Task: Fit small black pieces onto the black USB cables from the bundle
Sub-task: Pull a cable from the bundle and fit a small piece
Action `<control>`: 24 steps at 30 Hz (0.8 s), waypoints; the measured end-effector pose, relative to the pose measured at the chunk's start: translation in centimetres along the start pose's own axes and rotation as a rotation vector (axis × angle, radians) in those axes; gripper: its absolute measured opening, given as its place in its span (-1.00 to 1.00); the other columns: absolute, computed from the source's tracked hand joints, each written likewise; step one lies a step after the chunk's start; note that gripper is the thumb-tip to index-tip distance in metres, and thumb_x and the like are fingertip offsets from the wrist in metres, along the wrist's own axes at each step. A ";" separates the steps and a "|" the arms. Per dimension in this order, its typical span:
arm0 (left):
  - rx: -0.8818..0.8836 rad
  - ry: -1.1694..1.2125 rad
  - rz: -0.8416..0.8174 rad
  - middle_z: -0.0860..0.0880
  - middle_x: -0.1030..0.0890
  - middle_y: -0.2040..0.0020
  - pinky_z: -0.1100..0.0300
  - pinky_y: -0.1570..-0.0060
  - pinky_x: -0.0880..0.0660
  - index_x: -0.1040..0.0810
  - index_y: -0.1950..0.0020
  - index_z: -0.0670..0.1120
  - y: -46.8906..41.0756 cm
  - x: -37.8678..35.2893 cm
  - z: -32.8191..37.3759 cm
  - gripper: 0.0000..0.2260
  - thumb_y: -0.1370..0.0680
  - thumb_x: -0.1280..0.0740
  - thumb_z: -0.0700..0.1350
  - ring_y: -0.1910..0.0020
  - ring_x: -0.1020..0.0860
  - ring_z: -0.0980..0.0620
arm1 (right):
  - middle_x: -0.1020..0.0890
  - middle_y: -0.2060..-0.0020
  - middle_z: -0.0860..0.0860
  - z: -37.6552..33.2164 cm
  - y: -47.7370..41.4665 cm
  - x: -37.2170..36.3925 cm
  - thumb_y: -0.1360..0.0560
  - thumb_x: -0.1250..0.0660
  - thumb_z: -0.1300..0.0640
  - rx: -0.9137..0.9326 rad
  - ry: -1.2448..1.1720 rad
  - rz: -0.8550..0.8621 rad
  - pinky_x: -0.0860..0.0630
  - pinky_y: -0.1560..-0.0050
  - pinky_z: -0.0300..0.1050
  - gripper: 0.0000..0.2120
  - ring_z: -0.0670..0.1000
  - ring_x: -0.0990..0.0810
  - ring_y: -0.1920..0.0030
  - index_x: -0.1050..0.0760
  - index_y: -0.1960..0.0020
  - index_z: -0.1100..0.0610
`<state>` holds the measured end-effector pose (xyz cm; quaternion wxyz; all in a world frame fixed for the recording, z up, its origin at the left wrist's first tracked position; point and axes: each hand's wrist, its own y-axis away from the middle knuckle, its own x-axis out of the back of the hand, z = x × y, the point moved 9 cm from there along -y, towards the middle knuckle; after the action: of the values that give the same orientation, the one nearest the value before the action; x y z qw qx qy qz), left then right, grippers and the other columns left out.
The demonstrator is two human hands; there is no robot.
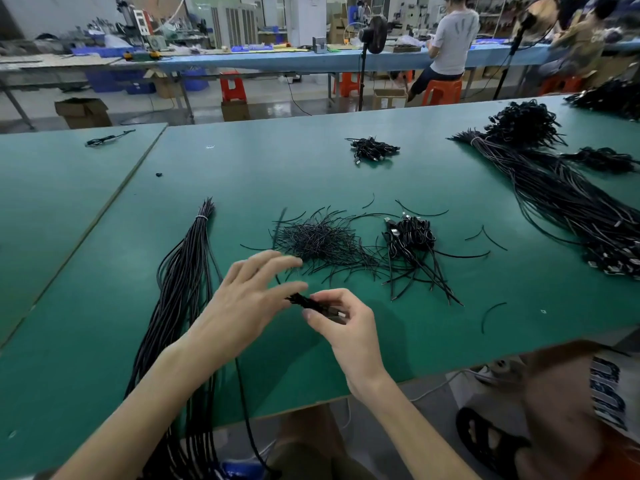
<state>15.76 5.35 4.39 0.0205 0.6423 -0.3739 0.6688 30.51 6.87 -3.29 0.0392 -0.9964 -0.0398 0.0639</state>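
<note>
Lower centre of the frame, head view: USB cable (306,302) held just above the green worktop (104,306), between both hands. Blur hides whether a small black piece is already on it.
left grip (242,303): fingers straight and spread, with the thumb tip resting against the cable's upper-left end and nothing curled round it.
right grip (349,327): pinching the cable's lower-right end between thumb and fingertips.
long axis: the held stretch runs from upper left to lower right, with one end towards each hand.
tail (242,393): it drops from under the left wrist, crosses the near edge of the worktop and hangs towards the bottom of the frame.
supply: bundle (183,289) at left, tied with a pale band; pile of thin black pieces (318,240) just beyond the hands; coiled cables (410,237) to the right of that pile.
risk, slip: only the right grip truly holds, so the hanging tail's weight could drag the cable out.
risk, snag: the spread left fingers hover near the pile and could sweep several pieces up at once.
risk, misfit: a tilted cable end may seat a piece crookedly.
</note>
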 end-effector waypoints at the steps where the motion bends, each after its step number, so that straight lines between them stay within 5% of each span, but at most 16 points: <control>1: -0.044 -0.037 -0.029 0.07 -0.52 -0.36 0.01 -0.30 -0.33 -0.62 -0.28 0.12 -0.1 -0.3 0.3 -0.64 -0.50 -0.52 -0.06 -0.38 -0.46 -0.03 | -0.74 0.07 -0.03 -0.1 0.0 0.0 -0.44 -0.57 0.24 0.007 0.000 0.001 -0.62 -0.05 -0.14 -0.77 -0.04 -0.71 0.01 -0.67 0.02 -0.05; 4: -0.099 -0.031 -0.029 0.14 -0.63 -0.02 0.08 -0.14 -0.28 -0.66 -0.12 0.09 -0.3 -0.6 1.4 -0.87 -0.59 -0.42 0.00 -0.08 -0.60 0.03 | -0.73 0.07 -0.03 -0.3 0.1 0.3 -0.44 -0.55 0.30 0.015 -0.023 0.013 -0.60 -0.06 -0.17 -0.72 -0.06 -0.68 0.00 -0.69 0.00 -0.05; 6: -0.063 0.035 -0.031 0.16 -0.61 0.09 0.12 -0.08 -0.28 -0.67 -0.06 0.06 -0.7 -0.7 1.7 -0.85 -0.63 -0.34 0.07 0.05 -0.59 0.05 | -0.73 0.08 -0.02 -0.3 0.1 0.6 -0.45 -0.53 0.32 0.003 -0.078 0.030 -0.59 -0.03 -0.22 -0.73 -0.08 -0.68 0.02 -0.70 -0.01 -0.03; 13: 0.390 0.578 -0.089 0.14 -0.63 0.20 0.26 0.09 -0.47 -0.69 0.03 -0.01 -2.7 -1.4 -0.4 -0.92 -0.60 -0.43 -0.04 0.20 -0.58 0.16 | -0.70 0.06 -0.01 0.8 -0.3 1.3 -0.62 -0.40 0.10 -0.092 -0.323 0.129 -0.57 0.08 -0.16 -0.82 -0.07 -0.65 0.07 -0.62 -0.20 0.11; 18: 0.706 1.018 -0.089 -0.06 -0.65 0.38 0.27 0.37 -0.46 -0.69 0.18 -0.13 -6.8 -2.4 -2.8 -0.74 -0.61 -0.42 0.00 0.42 -0.52 0.06 | -0.69 0.09 0.03 1.2 -0.2 0.8 -0.69 -0.27 0.20 -0.131 -0.248 0.076 -0.57 0.13 -0.18 -0.85 -0.06 -0.66 0.15 -0.55 -0.22 0.11; 24: 0.909 1.177 -0.204 -0.10 -0.73 0.22 0.24 0.22 -0.57 -0.70 0.06 -0.22 -12.2 -7.4 -1.8 -0.73 -0.61 -0.43 0.00 0.39 -0.62 0.12 | -0.64 0.14 0.04 0.6 0.3 -1.2 -0.65 -0.32 0.28 -0.116 -0.037 -0.135 -0.57 0.15 -0.21 -0.84 -0.09 -0.64 0.21 -0.54 -0.20 0.11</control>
<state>21.75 18.43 3.94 0.0116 0.1551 0.0732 0.9851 29.24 6.55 -3.75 -0.0150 -0.9907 -0.1112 0.0772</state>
